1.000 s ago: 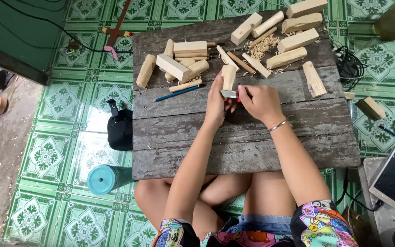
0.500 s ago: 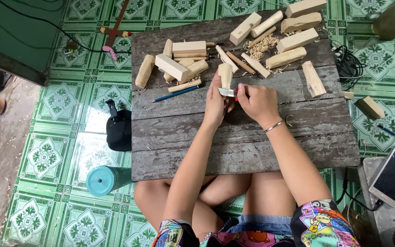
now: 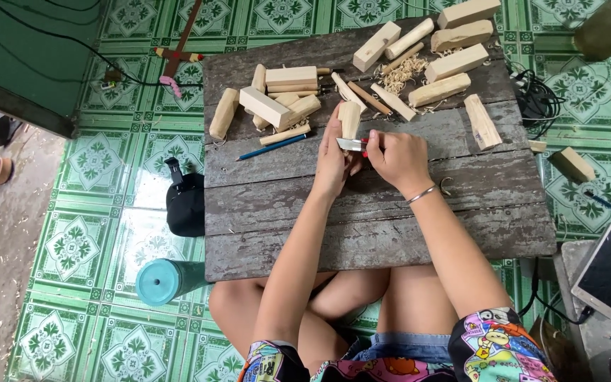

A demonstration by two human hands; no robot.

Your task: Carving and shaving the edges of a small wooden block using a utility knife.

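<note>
Gripping wood piece, left hand fingers clamped; right hand clamped on knife; blocks beyond

Grey plank table, wood blocks, pencil

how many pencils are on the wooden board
1: a blue pencil lies slanted on the wooden board, just below the left pile of wood blocks and left of the left hand. Others may be hidden among the blocks.

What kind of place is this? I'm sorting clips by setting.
Probably a home woodcarving spot on a floor: green patterned tiles, a low weathered plank board with wood blocks and shavings.
</note>
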